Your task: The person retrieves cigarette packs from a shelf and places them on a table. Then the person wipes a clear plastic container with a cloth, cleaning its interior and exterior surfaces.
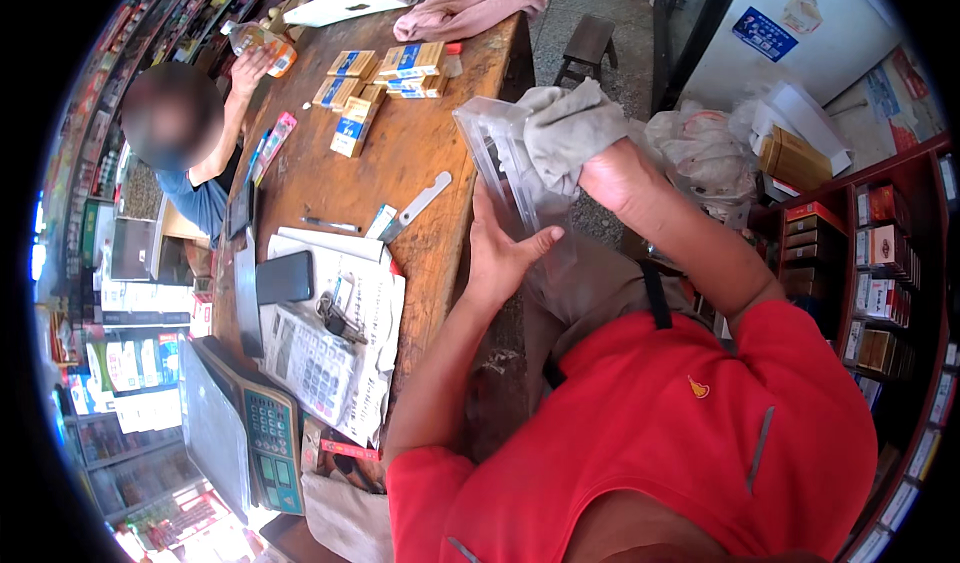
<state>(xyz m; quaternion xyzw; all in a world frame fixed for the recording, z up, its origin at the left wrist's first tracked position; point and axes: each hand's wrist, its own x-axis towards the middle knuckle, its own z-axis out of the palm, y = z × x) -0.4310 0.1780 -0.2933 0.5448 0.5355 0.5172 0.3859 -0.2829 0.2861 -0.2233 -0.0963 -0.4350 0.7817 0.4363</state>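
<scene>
A clear plastic box (491, 132) is tilted beside the table's right edge, above my lap. My left hand (499, 252) supports it from below, thumb spread along its near side and the other fingers partly hidden behind the plastic. My right hand (611, 173) grips a grey cloth (574, 132), which lies against the box's upper right part. Most of my right fingers are covered by the cloth. Several gold and blue cigarette packs (405, 64) sit in small stacks on the wooden table (405, 259) to the left of the box.
Across the table a person's hand (253, 68) holds a bottle of orange liquid (277, 51). A phone (285, 276), calculator (311, 357) and keys (341, 319) lie on papers near a digital scale (270, 443). A stool (589, 42) stands beyond; a shelf of packs (885, 293) is at right.
</scene>
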